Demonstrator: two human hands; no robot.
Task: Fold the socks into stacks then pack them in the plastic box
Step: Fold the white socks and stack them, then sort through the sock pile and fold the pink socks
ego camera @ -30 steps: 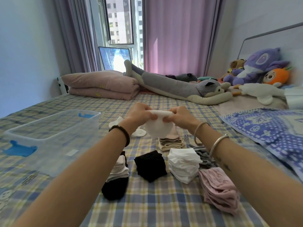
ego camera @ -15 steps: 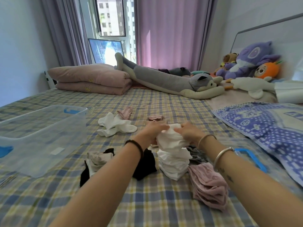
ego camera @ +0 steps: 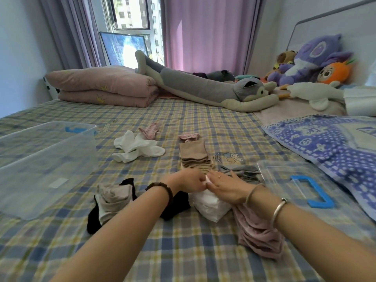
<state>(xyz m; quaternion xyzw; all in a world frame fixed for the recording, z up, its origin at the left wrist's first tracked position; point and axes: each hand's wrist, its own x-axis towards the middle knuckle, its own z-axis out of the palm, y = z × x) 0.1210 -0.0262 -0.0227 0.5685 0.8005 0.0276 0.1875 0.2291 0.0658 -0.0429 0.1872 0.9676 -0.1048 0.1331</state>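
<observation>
Both my hands sit on top of the white sock stack point(ego camera: 210, 204) in the middle of the bed. My left hand point(ego camera: 188, 180) curls its fingers over the edge of the top folded white sock. Flat beside it, my right hand point(ego camera: 225, 185) presses down on the same sock. Around this stack lie a black stack point(ego camera: 175, 203), a beige-and-black pile point(ego camera: 110, 198), a pink stack point(ego camera: 257, 231), a tan stack point(ego camera: 194, 154) and grey socks point(ego camera: 243, 170). Loose white socks point(ego camera: 136, 148) and pink socks point(ego camera: 150, 129) lie farther back. The clear plastic box point(ego camera: 47, 159) stands at the left.
The box's clear lid point(ego camera: 284, 174) with a blue handle point(ego camera: 314, 192) lies to the right. A blue patterned blanket point(ego camera: 325, 139), a folded pink quilt point(ego camera: 103, 86), a long grey plush point(ego camera: 203, 88) and several plush toys crowd the bed's far side.
Both hands came down from chest height with the folded white sock and set it on the white stack. The view tilted down and left.
</observation>
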